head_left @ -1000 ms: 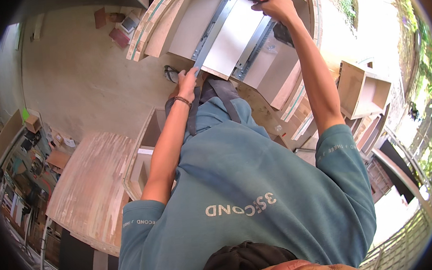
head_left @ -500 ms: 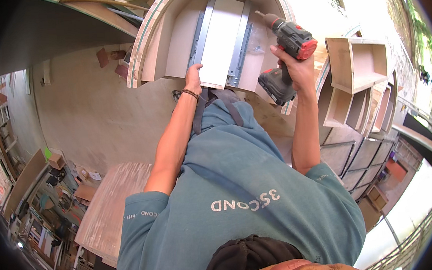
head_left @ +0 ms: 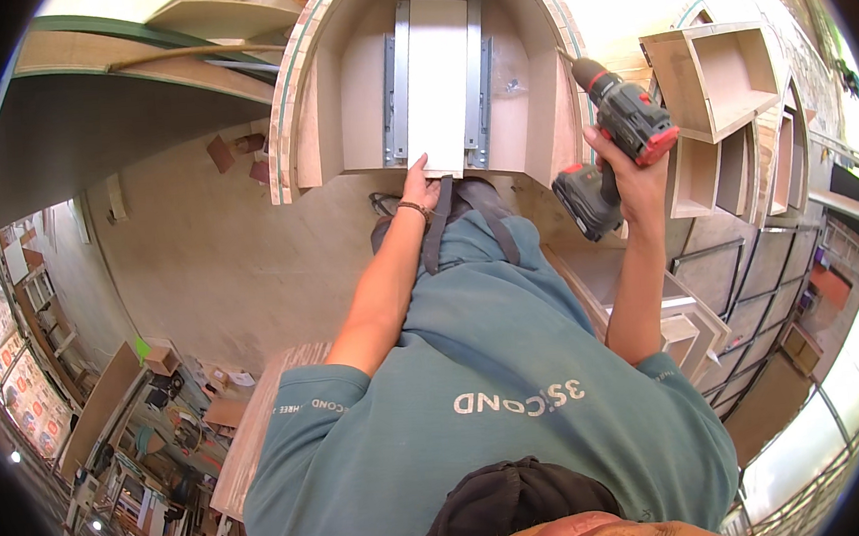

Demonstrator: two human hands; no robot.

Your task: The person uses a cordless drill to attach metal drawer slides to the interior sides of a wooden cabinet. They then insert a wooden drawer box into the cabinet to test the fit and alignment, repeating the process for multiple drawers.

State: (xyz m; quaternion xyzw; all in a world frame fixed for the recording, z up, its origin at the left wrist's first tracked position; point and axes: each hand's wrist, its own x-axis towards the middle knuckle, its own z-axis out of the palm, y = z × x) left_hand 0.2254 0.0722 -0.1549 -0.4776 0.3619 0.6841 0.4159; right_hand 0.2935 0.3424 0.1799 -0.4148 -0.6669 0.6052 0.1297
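Note:
In my right hand [head_left: 637, 179] is a black and red cordless drill [head_left: 628, 115], its bit pointing up and left, off to the right of the curved cabinet. My left hand [head_left: 420, 186] grips the near end of a long white panel [head_left: 436, 78], thumb on top and fingers underneath. This panel lies inside the curved wooden cabinet [head_left: 299, 118]. Metal drawer slides run along both its sides, one on the left [head_left: 397, 91] and one on the right [head_left: 480, 85]. A small clear plastic bag [head_left: 510, 87] lies right of the slides.
Open wooden boxes [head_left: 735, 77] are stacked at the right. A large dark curved piece [head_left: 130, 120] spans the upper left. At lower left stands a wooden-topped table [head_left: 262, 429], with clutter beyond it. Small reddish-brown pieces [head_left: 220, 153] lie on the concrete floor [head_left: 219, 253].
The drill has moved right, away from over the cabinet's opening to outside its right edge. My left hand stays on the panel's near end. The whole view has turned slightly.

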